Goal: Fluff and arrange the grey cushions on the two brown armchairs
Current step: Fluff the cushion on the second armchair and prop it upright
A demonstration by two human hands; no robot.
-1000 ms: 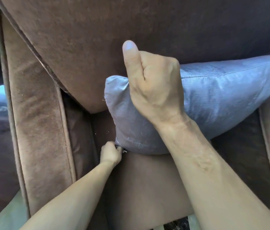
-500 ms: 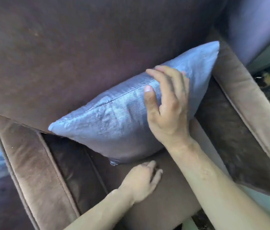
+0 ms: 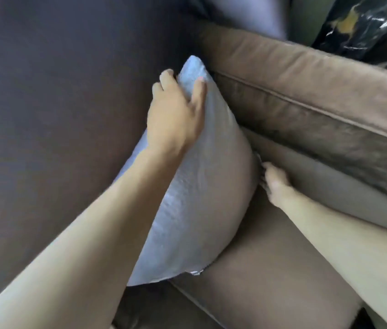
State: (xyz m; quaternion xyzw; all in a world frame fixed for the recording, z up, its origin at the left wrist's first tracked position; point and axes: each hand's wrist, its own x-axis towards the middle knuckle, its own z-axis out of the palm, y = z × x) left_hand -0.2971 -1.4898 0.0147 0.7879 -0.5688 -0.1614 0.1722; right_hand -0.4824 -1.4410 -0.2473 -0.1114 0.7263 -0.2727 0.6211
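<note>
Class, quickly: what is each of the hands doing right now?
Left hand: closed on the cushion's top corner.
Right hand: fingertips at the cushion's lower edge; grip cannot be told.

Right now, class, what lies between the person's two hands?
The grey cushion, in the head view: left hand grips its top corner, right hand presses its lower edge.

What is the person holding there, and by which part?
The left hand grips the grey cushion at its upper corner. The right hand touches the cushion's lower edge near the armrest; its grip cannot be told.
</note>
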